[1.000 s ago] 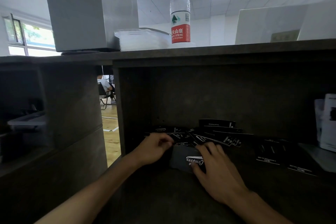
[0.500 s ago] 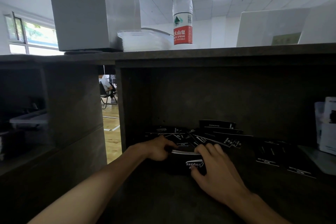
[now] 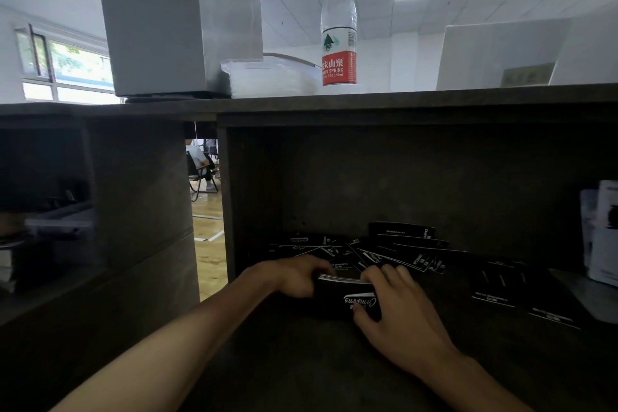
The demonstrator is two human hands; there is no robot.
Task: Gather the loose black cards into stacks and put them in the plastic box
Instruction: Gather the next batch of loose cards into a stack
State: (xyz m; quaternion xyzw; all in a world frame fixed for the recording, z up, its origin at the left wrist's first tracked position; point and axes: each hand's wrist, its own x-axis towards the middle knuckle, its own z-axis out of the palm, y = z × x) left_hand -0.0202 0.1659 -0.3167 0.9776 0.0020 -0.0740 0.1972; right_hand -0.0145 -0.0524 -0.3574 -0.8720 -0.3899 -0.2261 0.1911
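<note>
A stack of black cards (image 3: 339,294) with white script lettering stands on edge on the dark shelf, held between both hands. My left hand (image 3: 294,278) grips its left end. My right hand (image 3: 401,311) grips its right end, fingers curled over the top and thumb on the front. Behind them, several loose black cards (image 3: 394,252) lie fanned across the shelf, and more loose cards (image 3: 508,291) lie to the right. A clear plastic box (image 3: 271,75) sits on the top of the unit, above.
A water bottle (image 3: 338,27) with a red cap stands on the top beside a grey column (image 3: 177,20). White packages (image 3: 602,234) lean at the shelf's right edge. A side panel (image 3: 230,204) walls the compartment on the left.
Both hands have closed in on the card stack, which now stands more upright between them. The camera has shifted slightly.
</note>
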